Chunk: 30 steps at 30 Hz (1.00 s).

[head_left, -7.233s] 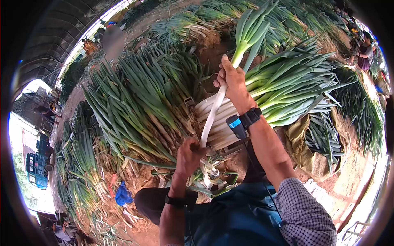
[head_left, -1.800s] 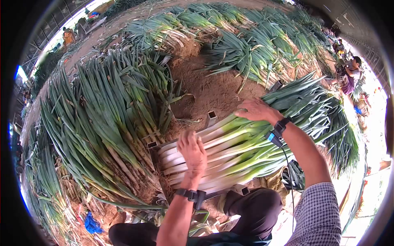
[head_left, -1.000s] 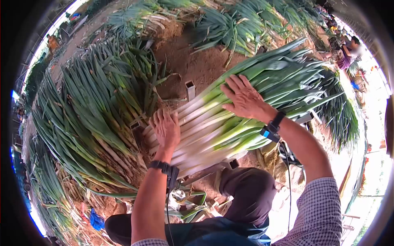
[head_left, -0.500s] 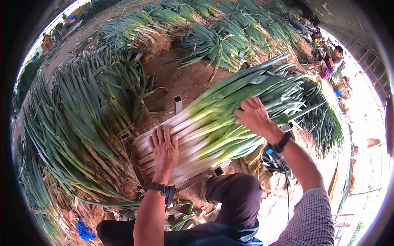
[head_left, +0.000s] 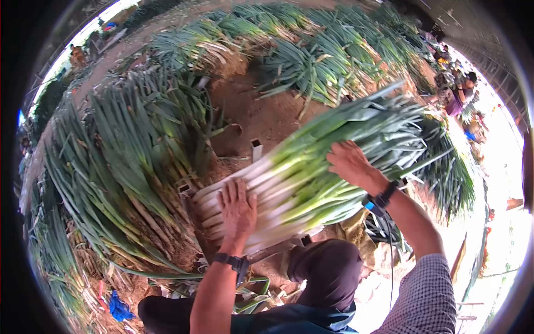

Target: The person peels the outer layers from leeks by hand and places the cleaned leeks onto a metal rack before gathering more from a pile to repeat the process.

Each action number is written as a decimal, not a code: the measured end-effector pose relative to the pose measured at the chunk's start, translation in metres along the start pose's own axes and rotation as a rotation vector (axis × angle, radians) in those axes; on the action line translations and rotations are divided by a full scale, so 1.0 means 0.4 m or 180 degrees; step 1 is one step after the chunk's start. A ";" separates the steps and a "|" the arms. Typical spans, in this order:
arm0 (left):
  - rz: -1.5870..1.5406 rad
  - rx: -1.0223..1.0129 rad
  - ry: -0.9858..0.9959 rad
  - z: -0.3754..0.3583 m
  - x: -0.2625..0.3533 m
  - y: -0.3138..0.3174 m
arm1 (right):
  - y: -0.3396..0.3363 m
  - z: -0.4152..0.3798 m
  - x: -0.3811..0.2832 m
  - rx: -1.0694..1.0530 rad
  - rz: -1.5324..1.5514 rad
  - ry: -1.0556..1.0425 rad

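Observation:
A wide row of long green onions point(head_left: 278, 183) lies side by side in front of me, white ends to the left and green leaves to the upper right. My left hand point(head_left: 238, 209) rests open and flat on the white stalks, fingers pointing away from me. On the green leaves farther right lies my right hand point(head_left: 351, 163), its fingers bent and slightly apart, pressing on top. No stalk shows inside its fingers. Square metal posts point(head_left: 256, 149) stand up around the row, part of a frame beneath it.
A big heap of untrimmed green onions point(head_left: 128, 167) lies to the left, roots toward me. More piles point(head_left: 317, 67) cover the soil behind. At the far right a person point(head_left: 463, 92) sits near other piles. A blue plastic scrap point(head_left: 119, 307) lies at lower left.
The whole view has shifted, so everything appears a little farther right and lower. Both hands stay on the row of onions; the right one sits slightly nearer the white stalks.

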<state>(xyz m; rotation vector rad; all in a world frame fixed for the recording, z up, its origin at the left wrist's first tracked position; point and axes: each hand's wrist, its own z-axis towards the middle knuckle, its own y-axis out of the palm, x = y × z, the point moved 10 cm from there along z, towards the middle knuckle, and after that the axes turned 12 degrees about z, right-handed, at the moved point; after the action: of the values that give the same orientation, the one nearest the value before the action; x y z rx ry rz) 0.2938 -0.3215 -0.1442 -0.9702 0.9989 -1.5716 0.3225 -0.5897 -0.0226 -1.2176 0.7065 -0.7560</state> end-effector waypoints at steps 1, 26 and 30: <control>-0.0057 -0.0016 -0.0001 0.002 -0.001 -0.007 | -0.031 0.007 -0.020 0.0225 0.0176 0.0027; -0.0909 -0.0986 -0.0941 -0.166 -0.179 0.056 | 0.104 0.004 0.022 0.0347 0.0062 0.0431; -0.1168 -0.1130 -0.1042 -0.143 -0.169 0.046 | 0.111 0.012 0.037 0.0400 0.0124 0.0446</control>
<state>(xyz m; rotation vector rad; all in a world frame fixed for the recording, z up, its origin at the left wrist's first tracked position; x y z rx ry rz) 0.2587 -0.2508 -0.1879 -1.6768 0.9168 -1.4805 0.3402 -0.5914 -0.0659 -1.0415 0.7835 -0.8467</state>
